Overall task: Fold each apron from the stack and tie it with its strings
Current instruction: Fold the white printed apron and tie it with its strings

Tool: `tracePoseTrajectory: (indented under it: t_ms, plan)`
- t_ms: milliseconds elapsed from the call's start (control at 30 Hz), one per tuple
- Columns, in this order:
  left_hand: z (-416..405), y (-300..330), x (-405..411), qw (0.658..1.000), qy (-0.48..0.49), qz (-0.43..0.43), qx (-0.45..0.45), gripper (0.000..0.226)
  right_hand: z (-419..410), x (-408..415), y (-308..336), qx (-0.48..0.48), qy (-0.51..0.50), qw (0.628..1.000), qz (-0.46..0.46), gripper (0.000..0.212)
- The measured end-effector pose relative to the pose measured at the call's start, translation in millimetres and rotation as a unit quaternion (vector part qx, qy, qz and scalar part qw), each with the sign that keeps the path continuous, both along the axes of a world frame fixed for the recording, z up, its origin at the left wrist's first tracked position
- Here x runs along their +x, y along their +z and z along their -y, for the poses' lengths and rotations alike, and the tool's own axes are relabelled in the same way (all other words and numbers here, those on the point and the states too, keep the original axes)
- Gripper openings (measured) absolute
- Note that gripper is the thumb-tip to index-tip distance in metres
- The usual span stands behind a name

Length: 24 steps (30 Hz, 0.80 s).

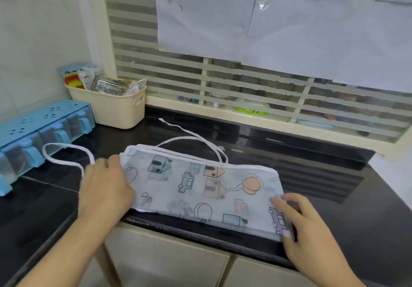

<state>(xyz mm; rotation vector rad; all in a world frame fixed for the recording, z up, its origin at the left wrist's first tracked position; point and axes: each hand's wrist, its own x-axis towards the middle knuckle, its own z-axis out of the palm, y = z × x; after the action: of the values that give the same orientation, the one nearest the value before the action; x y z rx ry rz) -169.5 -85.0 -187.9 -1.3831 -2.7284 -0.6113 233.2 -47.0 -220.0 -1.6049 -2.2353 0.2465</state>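
Note:
A pale apron printed with houses, cars and balloons lies folded into a long band on the black counter. Its white strings trail out to the left and loop behind it toward the window. My left hand grips the band's left end, fingers curled over the edge. My right hand holds the right end near the counter's front edge, thumb on top of the cloth.
A blue spice box with several compartments stands at the left. Behind it sits a cream basket full of packets. A window with striped blinds runs along the back. Cabinet doors lie below the counter.

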Motion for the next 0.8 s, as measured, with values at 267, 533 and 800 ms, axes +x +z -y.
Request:
tracePoseTrajectory:
  t_ms: [267, 533, 800]
  plan:
    - [-30, 0, 73, 0.938, -0.337, 0.081, -0.008, 0.063, 0, -5, 43, -0.121, 0.062, 0.98, 0.142, 0.083]
    - [-43, -40, 92, 0.932, -0.312, -0.067, -0.174, 0.073, -35, -95, 63, -0.013, 0.033, 0.999, -0.011, 0.053]
    - [-41, -34, 58, 0.941, -0.277, -0.037, -0.19, 0.072, -42, -82, -5, -0.093, 0.002, 0.987, 0.129, 0.074]
